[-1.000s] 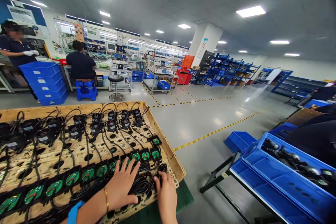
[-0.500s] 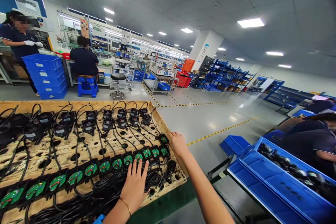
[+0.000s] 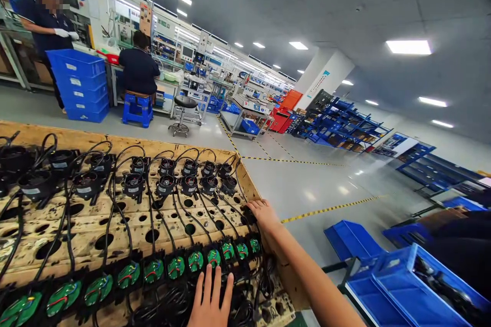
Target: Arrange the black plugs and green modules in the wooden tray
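Note:
A wooden tray [image 3: 95,140] with round holes lies in front of me. It holds a far row of black round units [image 3: 187,168] and a near row of black square parts with green faces [image 3: 195,260], joined by black cables. My left hand [image 3: 210,299] lies flat with fingers stretched on the coiled cables [image 3: 172,306] at the near edge, holding nothing. My right hand [image 3: 263,214] reaches to the tray's right rim, fingers curled over a black part [image 3: 247,213] there; how firmly it holds the part I cannot tell.
Blue bins [image 3: 414,286] with dark parts stand on a frame at the right. Beyond lies a grey floor with yellow tape lines [image 3: 330,209]. Two people work at benches at the far left, beside stacked blue crates [image 3: 79,84] and a stool [image 3: 184,104]. Blue shelving [image 3: 341,122] stands farther back.
My right hand left the cable coils and reached out to the tray's right rim, closing on a black part. My left hand slid nearer along the cables. My view tilted and shifted.

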Action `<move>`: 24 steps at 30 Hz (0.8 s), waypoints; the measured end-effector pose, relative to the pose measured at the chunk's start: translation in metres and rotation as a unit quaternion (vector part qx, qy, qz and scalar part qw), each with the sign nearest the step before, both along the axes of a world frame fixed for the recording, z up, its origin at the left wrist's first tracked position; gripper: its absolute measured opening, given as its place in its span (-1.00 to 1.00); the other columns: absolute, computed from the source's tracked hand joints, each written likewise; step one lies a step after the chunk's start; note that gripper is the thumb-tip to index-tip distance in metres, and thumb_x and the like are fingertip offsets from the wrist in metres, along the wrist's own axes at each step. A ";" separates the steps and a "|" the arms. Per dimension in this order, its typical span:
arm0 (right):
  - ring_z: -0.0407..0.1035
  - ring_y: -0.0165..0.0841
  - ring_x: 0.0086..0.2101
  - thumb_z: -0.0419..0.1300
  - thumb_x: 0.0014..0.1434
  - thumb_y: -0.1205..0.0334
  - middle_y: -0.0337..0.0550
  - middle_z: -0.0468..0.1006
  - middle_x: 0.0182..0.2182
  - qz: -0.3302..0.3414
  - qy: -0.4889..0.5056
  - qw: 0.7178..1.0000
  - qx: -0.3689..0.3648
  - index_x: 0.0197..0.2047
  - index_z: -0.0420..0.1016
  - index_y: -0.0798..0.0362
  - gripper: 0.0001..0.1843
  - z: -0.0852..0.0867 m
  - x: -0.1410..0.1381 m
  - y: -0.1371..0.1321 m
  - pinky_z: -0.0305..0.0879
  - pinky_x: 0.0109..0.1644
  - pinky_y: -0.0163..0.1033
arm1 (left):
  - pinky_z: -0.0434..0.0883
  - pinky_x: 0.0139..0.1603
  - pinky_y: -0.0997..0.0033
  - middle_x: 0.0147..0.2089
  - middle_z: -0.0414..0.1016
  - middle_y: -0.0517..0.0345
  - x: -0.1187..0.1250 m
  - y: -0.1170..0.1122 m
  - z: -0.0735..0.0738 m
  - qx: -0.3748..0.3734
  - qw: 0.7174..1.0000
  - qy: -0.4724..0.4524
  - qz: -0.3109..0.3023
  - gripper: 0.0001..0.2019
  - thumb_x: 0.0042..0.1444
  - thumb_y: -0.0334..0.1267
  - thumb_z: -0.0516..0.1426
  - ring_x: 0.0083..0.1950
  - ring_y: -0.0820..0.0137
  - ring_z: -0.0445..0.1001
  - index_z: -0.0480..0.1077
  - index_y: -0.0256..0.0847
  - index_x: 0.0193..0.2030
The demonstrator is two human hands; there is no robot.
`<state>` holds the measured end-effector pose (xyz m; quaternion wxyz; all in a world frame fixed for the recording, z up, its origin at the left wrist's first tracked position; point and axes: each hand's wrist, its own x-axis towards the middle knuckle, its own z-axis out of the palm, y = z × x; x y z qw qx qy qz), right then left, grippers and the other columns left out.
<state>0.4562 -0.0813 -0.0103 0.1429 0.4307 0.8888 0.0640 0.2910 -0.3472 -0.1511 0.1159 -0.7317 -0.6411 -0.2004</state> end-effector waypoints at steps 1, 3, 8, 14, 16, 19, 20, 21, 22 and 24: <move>0.29 -0.09 0.17 -0.15 0.35 0.44 0.13 0.45 0.19 -0.002 -0.005 1.000 -0.004 0.31 0.32 0.18 -0.47 -0.002 -0.002 0.001 0.06 0.33 0.06 | 0.19 0.38 -0.20 0.37 0.36 -0.05 0.001 -0.001 0.002 0.005 1.000 -0.002 0.003 -0.32 0.20 -0.16 0.19 0.40 -0.12 0.26 0.12 0.11 0.44; 0.30 -0.10 0.17 -0.14 0.36 0.43 0.11 0.46 0.19 -0.002 -0.016 1.000 -0.017 0.30 0.34 0.17 -0.48 -0.003 -0.005 0.001 0.08 0.33 0.03 | 0.20 0.37 -0.16 0.34 0.40 -0.02 0.000 -0.001 0.006 0.014 1.000 -0.001 0.003 -0.40 0.21 -0.17 0.17 0.38 -0.09 0.30 0.22 0.13 0.40; 0.19 -0.20 0.27 -0.01 0.27 0.47 -0.06 0.39 0.27 -0.014 -0.006 1.000 -0.024 0.36 0.26 0.00 -0.39 0.019 0.000 -0.005 0.05 0.36 -0.09 | 0.20 0.37 -0.14 0.35 0.39 -0.01 -0.005 -0.002 0.009 0.016 0.999 0.028 -0.007 -0.32 0.13 -0.35 0.17 0.39 -0.05 0.28 0.23 0.12 0.41; 0.52 -0.18 -0.08 -0.09 0.38 0.31 0.05 0.57 -0.06 -0.163 0.027 0.986 0.017 0.09 0.47 0.08 -0.63 0.027 0.020 -0.072 0.40 -0.05 -0.20 | 0.05 0.41 -0.19 0.44 0.21 -0.27 -0.025 -0.002 0.018 -0.007 0.996 -0.014 -0.091 0.03 -0.01 0.30 0.20 0.46 -0.17 0.12 -0.01 -0.13 0.52; 0.54 -0.18 -0.11 0.00 0.38 0.23 0.00 0.58 -0.09 -0.191 0.026 0.981 0.008 0.02 0.50 0.04 -0.71 0.012 0.023 -0.105 0.43 -0.09 -0.21 | -0.02 0.42 -0.16 0.46 0.16 -0.31 -0.033 -0.002 0.026 0.024 0.992 -0.019 -0.121 0.03 0.05 0.37 0.09 0.47 -0.11 0.11 -0.08 -0.18 0.53; 0.56 -0.12 -0.11 0.04 0.34 0.33 0.10 0.57 -0.08 -0.253 0.017 0.967 0.021 0.10 0.46 0.13 -0.68 -0.017 0.021 -0.142 0.47 -0.11 -0.16 | -0.15 0.45 -0.11 0.50 0.09 -0.22 -0.040 -0.002 0.040 0.047 0.991 -0.016 -0.124 -0.13 0.20 0.14 0.05 0.50 -0.01 0.05 -0.11 -0.19 0.54; 0.56 -0.12 -0.13 0.00 0.33 0.40 0.15 0.56 -0.08 -0.277 0.014 0.960 0.031 0.15 0.42 0.17 -0.63 -0.026 0.019 -0.150 0.49 -0.14 -0.15 | -0.17 0.46 -0.10 0.50 0.08 -0.20 -0.041 -0.002 0.043 0.046 0.991 -0.017 -0.122 -0.16 0.21 0.08 0.06 0.50 0.01 0.05 -0.11 -0.19 0.54; 0.57 -0.13 -0.15 -0.05 0.32 0.46 0.19 0.55 -0.06 -0.299 0.014 0.953 0.042 0.20 0.38 0.20 -0.57 -0.033 0.017 -0.155 0.50 -0.17 -0.16 | -0.17 0.46 -0.09 0.51 0.09 -0.17 -0.041 -0.002 0.045 0.042 0.992 -0.020 -0.121 -0.18 0.22 0.04 0.05 0.50 0.02 0.06 -0.11 -0.19 0.54; 0.58 -0.15 -0.17 -0.10 0.31 0.51 0.22 0.53 -0.04 -0.316 0.015 0.947 0.053 0.24 0.34 0.20 -0.52 -0.038 0.014 -0.158 0.51 -0.20 -0.17 | -0.14 0.46 -0.09 0.50 0.10 -0.16 -0.042 -0.002 0.047 0.036 0.992 -0.023 -0.119 -0.19 0.23 0.02 0.05 0.48 0.02 0.09 -0.11 -0.18 0.54; 0.59 -0.19 -0.21 -0.13 0.28 0.57 0.26 0.48 0.03 -0.337 0.018 0.939 0.068 0.25 0.34 0.18 -0.46 -0.044 0.007 -0.159 0.51 -0.23 -0.20 | -0.05 0.44 -0.09 0.49 0.15 -0.14 -0.042 -0.002 0.048 0.025 0.992 -0.026 -0.117 -0.22 0.25 0.02 0.04 0.45 0.02 0.16 -0.10 -0.16 0.54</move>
